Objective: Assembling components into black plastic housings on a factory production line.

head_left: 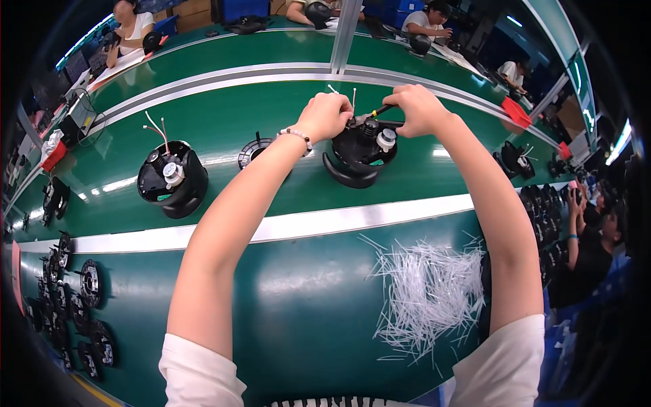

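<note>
Right hand (419, 112) closed on cutters (374, 113) at black housing (359, 156) on green surface (224, 115); left hand (327, 117) at rim, grip unclear; left forearm (244, 200) partly blocks black ring (245, 155); white strips (432, 292) heaped nearer

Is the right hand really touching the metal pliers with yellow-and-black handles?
Touching: the head view shows the right hand gripping the pliers, one handle passing beneath its fingers.

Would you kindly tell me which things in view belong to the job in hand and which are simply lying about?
Apparently in use:
black-and-yellow pliers, in the right hand
round black housing with wires, at the left hand

Apparently lying about:
second wired black housing
spoked black ring
heap of thin white strips
round black parts
</note>
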The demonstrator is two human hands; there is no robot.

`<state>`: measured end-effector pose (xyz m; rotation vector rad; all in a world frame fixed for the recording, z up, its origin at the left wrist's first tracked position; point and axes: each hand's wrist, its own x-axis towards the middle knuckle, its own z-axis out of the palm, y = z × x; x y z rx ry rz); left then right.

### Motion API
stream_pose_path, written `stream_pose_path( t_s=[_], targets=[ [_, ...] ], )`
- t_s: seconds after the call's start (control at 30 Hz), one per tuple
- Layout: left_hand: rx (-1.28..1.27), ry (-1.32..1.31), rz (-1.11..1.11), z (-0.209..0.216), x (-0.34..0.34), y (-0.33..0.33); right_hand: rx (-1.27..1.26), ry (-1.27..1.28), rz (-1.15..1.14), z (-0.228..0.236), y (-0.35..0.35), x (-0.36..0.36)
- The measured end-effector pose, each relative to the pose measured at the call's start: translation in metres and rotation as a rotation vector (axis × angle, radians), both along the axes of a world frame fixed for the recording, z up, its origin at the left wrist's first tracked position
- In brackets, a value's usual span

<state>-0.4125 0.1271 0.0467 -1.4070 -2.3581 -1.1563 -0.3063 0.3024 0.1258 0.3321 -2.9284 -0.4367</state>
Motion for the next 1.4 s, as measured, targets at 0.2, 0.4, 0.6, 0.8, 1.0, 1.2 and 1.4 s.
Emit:
stream_pose_path(
  t_s=[0.2, 0.4, 0.6, 0.8, 1.0, 1.2, 1.4],
  targets=[
    [0.044, -0.005, 0.009, -0.005, -0.001, 0.014, -0.046, -0.02, 0.011, -0.001, 0.011, 0.007],
    [0.025, -0.037, 0.024, -0.002, 0.008, 0.025, 0.009, -0.021, -0.041, 0.001, 0.018, 0.011],
    [0.059, -0.042, 0.012, -0.004, 0.009, 0.034, -0.024, 0.043, -0.029, -0.003, 0.03, 0.014],
    [0.104, -0.024, 0.036, -0.005, 0.015, 0.043, 0.048, -0.106, -0.279, 0.007, 0.023, 0.019],
    [0.306, -0.239, -0.355, 0.015, 0.066, 0.014, -0.141, 0.383, -0.223, 0.04, 0.058, 0.066],
    [-0.312, 0.448, 0.305, -0.031, 0.055, -0.04, -0.235, 0.526, -0.185, 0.058, 0.036, 0.08],
    [-0.391, 0.267, 0.098, -0.041, 0.075, -0.068, -0.271, 0.508, -0.046, 0.058, -0.023, 0.081]
  ],
)
